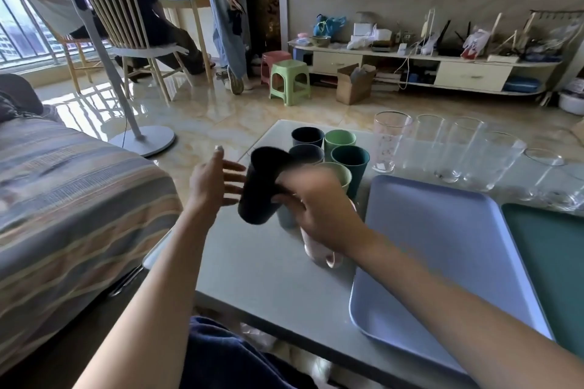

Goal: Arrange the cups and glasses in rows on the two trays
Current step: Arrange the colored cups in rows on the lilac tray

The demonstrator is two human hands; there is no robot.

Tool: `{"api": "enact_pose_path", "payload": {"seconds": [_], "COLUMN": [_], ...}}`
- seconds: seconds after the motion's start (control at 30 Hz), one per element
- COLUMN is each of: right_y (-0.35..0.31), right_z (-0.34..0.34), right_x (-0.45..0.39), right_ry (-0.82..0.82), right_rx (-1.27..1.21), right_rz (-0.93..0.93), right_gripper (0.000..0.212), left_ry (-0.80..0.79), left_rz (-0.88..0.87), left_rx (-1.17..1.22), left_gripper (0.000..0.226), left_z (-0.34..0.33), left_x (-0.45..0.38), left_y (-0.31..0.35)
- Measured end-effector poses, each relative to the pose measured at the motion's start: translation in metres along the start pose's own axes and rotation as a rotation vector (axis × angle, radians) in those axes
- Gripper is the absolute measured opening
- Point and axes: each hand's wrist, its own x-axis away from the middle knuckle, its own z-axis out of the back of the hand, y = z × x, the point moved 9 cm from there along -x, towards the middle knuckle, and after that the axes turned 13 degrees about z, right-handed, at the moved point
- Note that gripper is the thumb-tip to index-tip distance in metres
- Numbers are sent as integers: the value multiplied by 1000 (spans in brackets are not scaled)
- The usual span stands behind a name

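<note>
1. The right hand (319, 215) holds a tilted dark cup (262, 186) at the middle of the frame
2. The left hand (211, 183) is wide, fingers spread, just beside the cup
3. The purple tray (442, 262) lies at the lower right

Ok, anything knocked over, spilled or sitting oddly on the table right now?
Only the dark cup, tilted off upright because the right hand holds it in the air. The other cups and glasses stand upright; both trays hold nothing; no spill visible.

A black cup (260, 186) is seen at centre frame. Behind it, green cups (339, 139) and a teal cup (350, 161) are shown; lower right, a lavender tray (442, 262) and a dark green tray (550, 262); left, a striped sofa (63, 199).
</note>
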Motion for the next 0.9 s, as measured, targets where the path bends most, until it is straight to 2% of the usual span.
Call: {"api": "enact_pose_path", "payload": {"seconds": [0.1,0.13,0.2,0.27,0.33,0.4,0.5,0.67,0.8,0.9], "right_y": [16,26,55,89,122,152,190,227,236,243], "right_z": [35,45,61,77,92,99,97,75,61,42], "right_x": [-13,-14,-9,2,18,34,61,106,118,123], "right_ry": [79,80,80,104,140,120,6,-226,-289,-377], "right_rx": [79,119,168,174,186,221,259,293,314,305], "right_rz": [5,-3,-58,-155,-260,-358,-512,-712,-751,-745], "right_gripper": [17,19,23,25,26,28,29,26,25,26], "left_ry": [-24,-34,-24,-48,-76,-52,23,120,210,221], "left_rz": [-115,-169,-338,-534,-572,-509,-486,-464,-501,-481], "left_rx": [19,-85,-457,-778,-961,-1048,-1019,-903,-793,-757], "left_gripper": [24,30,45,50,43,30,11,13,11,9], "left_z": [-13,-22,-45,-72,-90,-96,-100,-100,-95,-94], "left_x": [-2,-4,-1,4,1,-6,-7,-7,2,1], "left_y": [4,4,7,7,-2,-8,-1,14,32,33]}}
